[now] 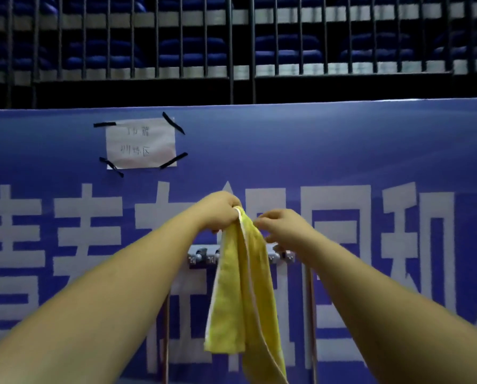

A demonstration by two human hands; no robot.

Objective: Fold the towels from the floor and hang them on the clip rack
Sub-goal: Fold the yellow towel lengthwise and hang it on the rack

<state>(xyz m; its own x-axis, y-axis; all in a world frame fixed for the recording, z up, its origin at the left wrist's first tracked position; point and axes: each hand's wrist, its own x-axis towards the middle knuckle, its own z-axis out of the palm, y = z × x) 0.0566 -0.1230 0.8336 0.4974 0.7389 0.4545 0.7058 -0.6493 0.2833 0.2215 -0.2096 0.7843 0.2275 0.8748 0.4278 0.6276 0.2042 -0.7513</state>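
Observation:
A yellow towel (240, 295) with a white edge hangs folded lengthwise in front of me. My left hand (220, 210) grips its top end from above. My right hand (283, 225) is just to the right of that end, fingers curled and pinching the towel's edge. Behind the towel, lower down, is the grey clip rack (201, 254) with small metal clips, on two thin upright poles. The towel covers the middle of the rack.
A blue banner (342, 151) with large white characters stands right behind the rack. A taped paper note (140, 144) is on it at upper left. Above it a dark metal railing (231, 51) fronts rows of blue seats.

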